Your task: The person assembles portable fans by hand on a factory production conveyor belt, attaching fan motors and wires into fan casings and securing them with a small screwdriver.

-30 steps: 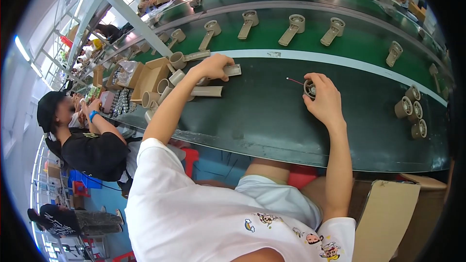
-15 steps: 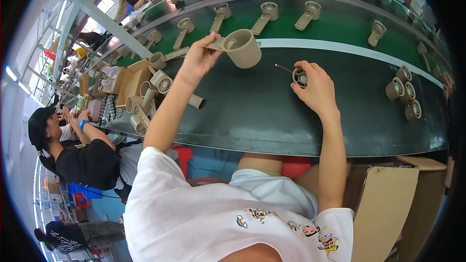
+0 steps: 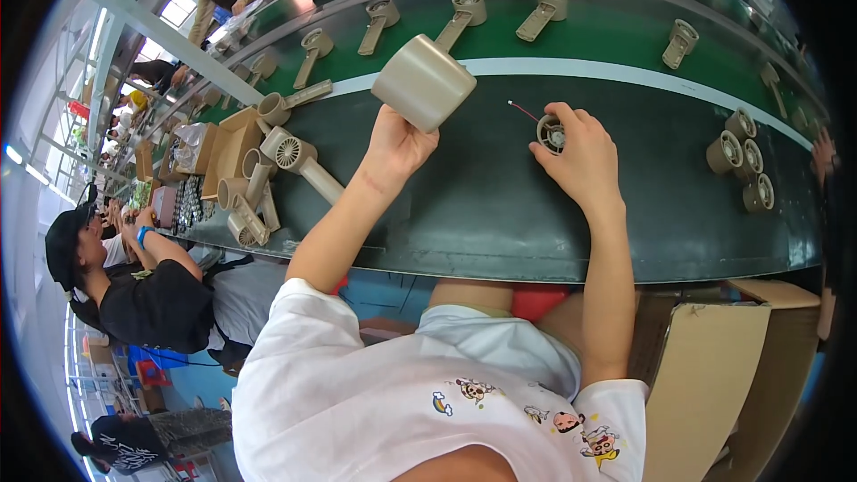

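My left hand [image 3: 398, 147] is raised above the dark green work surface, its fingers closed on a beige handheld fan housing [image 3: 423, 82]. The smooth round wall of the housing faces up toward me, and its handle is mostly hidden. Lower and to the right, my right hand [image 3: 582, 153] has its thumb and fingers around the rim of a small round fan unit [image 3: 548, 136]. A thin red lead [image 3: 523, 110] with a white plug at its end sticks out from that unit to the upper left.
Several fan units [image 3: 725, 153] stand grouped at the right. More housings [image 3: 308, 170] lie piled at the left, near an open cardboard carton [image 3: 230, 152]. Handheld fans [image 3: 544, 13] rest along the green conveyor [image 3: 607, 36] beyond a white strip. A co-worker [image 3: 147, 295] sits at the left.
My left hand has turned the housing over, so its outer wall shows in place of its open mouth. My right hand stays around the fan unit at nearly the same spot.
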Tool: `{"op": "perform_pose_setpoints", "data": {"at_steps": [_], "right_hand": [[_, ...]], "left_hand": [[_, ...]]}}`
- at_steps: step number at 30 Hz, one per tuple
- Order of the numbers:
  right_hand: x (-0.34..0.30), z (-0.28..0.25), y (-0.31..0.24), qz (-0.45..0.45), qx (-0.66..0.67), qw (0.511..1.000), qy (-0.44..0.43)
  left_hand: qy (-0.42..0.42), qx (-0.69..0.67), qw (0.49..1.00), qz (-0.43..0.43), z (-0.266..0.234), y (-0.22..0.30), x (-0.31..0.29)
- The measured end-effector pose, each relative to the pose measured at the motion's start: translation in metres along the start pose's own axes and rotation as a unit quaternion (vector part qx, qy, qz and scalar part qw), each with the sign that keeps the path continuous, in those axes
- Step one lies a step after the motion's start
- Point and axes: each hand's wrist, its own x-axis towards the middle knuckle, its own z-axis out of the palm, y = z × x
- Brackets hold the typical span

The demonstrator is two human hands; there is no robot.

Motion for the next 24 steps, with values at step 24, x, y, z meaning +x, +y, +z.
{"op": "perform_pose_setpoints", "data": {"at_steps": [24], "right_hand": [[-0.004, -0.019, 0.026, 0.170, -0.086, 0.978, 0.084]], "left_hand": [[0.140, 0.783, 0.592, 0.133, -0.030, -0.057, -0.023]]}}
